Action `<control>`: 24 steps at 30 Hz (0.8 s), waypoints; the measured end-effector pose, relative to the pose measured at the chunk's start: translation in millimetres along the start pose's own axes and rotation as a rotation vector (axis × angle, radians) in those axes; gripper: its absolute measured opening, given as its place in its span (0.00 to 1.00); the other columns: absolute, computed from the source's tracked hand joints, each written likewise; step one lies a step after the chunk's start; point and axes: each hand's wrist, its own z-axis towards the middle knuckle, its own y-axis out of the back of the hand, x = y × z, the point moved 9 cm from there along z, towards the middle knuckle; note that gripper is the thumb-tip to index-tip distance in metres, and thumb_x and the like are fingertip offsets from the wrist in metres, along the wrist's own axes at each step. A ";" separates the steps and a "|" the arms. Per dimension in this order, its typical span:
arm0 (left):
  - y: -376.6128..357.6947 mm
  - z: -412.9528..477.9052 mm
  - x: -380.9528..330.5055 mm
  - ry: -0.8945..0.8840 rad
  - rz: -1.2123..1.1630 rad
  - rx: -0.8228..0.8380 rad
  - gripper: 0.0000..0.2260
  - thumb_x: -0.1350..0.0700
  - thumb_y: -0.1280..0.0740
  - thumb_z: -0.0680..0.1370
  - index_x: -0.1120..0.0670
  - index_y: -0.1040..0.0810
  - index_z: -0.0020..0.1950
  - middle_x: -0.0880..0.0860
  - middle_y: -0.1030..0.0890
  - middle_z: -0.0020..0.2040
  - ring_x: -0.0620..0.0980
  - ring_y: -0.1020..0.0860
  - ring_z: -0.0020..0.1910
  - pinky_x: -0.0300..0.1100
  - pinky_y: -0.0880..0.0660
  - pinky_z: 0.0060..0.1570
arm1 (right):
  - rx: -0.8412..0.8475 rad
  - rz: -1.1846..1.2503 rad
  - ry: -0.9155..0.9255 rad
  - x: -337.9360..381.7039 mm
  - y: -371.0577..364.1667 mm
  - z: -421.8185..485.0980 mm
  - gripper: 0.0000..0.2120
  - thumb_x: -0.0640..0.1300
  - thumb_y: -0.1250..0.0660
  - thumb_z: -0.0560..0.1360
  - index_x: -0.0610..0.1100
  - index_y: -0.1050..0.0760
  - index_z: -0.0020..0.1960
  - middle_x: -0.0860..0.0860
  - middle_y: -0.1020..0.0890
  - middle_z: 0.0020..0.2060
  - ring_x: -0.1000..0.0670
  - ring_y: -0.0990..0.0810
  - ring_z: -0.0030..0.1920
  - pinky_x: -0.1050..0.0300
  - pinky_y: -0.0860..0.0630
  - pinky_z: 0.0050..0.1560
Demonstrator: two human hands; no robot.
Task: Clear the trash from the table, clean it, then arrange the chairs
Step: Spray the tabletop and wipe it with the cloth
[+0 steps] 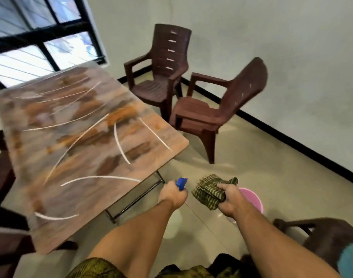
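Two hands: left hand [172, 194] and right hand [230, 197] side by side over the floor, just off the table [71, 127] corner.
Left grip: fingers curled round a spray bottle [181, 183], blue head above the fist.
Right grip: fingers clutch a bunched green striped cloth [209, 192], near the bottle but apart.
Chairs: brown chair [161, 65] by the wall, second chair [217, 105] beside it.
Bucket: pink bucket [254, 199] behind the right hand.

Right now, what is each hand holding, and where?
Left hand: blue-headed spray bottle, by its neck. Right hand: green striped cloth, bunched, by one end.
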 end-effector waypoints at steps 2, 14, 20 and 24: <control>25.0 12.7 11.9 0.037 -0.084 -0.048 0.08 0.50 0.34 0.70 0.55 0.24 0.42 0.55 0.20 0.37 0.62 0.19 0.41 0.48 0.23 0.42 | 0.017 -0.016 0.017 5.2 -31.9 10.5 0.14 0.41 0.43 0.84 0.33 0.25 0.60 0.36 0.18 0.53 0.38 0.19 0.56 0.38 0.24 0.55; 95.4 114.8 -20.5 0.139 -0.301 -0.278 0.13 0.47 0.31 0.72 0.55 0.26 0.36 0.56 0.23 0.34 0.53 0.25 0.30 0.49 0.25 0.32 | 0.057 -0.250 0.120 93.3 -179.9 124.1 0.13 0.46 0.37 0.82 0.42 0.22 0.62 0.42 0.16 0.52 0.40 0.17 0.51 0.44 0.20 0.45; 111.0 159.7 -42.4 0.285 -0.208 -0.288 0.18 0.39 0.37 0.68 0.53 0.30 0.34 0.51 0.25 0.32 0.59 0.23 0.32 0.46 0.26 0.34 | 0.028 -0.461 0.149 156.5 -234.9 177.9 0.08 0.44 0.33 0.80 0.40 0.23 0.55 0.44 0.17 0.43 0.41 0.17 0.45 0.44 0.20 0.46; 140.5 194.9 -54.5 0.341 -0.287 -0.383 0.14 0.46 0.31 0.75 0.51 0.30 0.34 0.48 0.26 0.30 0.48 0.28 0.28 0.41 0.30 0.31 | 0.125 -0.633 0.231 187.4 -293.5 204.8 0.10 0.44 0.36 0.81 0.42 0.24 0.61 0.44 0.18 0.52 0.42 0.19 0.55 0.43 0.23 0.61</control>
